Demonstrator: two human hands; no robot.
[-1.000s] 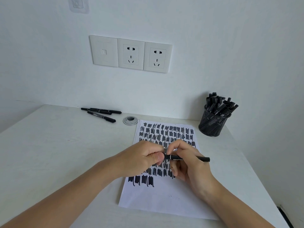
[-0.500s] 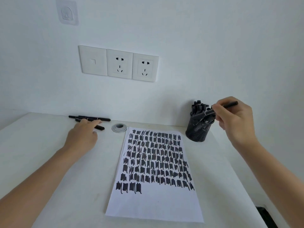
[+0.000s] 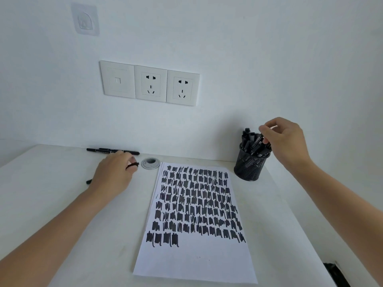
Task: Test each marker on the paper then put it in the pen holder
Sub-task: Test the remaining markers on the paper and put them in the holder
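Observation:
A white paper [image 3: 196, 257] covered with rows of black test strokes lies in the middle of the table. My left hand [image 3: 115, 175] rests on the table left of it and grips a black marker [image 3: 132, 165], whose two ends stick out on either side of the hand. Two more black markers [image 3: 112, 150] lie just behind that hand by the wall. At the back right stands a black mesh pen holder [image 3: 249, 168] full of markers. Above it my right hand [image 3: 287, 141] pinches the top end of a marker [image 3: 258, 141] that stands tilted in the holder.
A round metal cable grommet [image 3: 150, 163] sits in the table between my left hand and the paper. Wall sockets [image 3: 150, 83] and a clear adhesive hook [image 3: 85, 19] are on the wall behind. The table's right edge [image 3: 300, 235] runs close to the holder.
My hands parted over the paper. The right hand carried its marker to the holder and lowered it in. The left hand reached to the back left and took a marker from the group.

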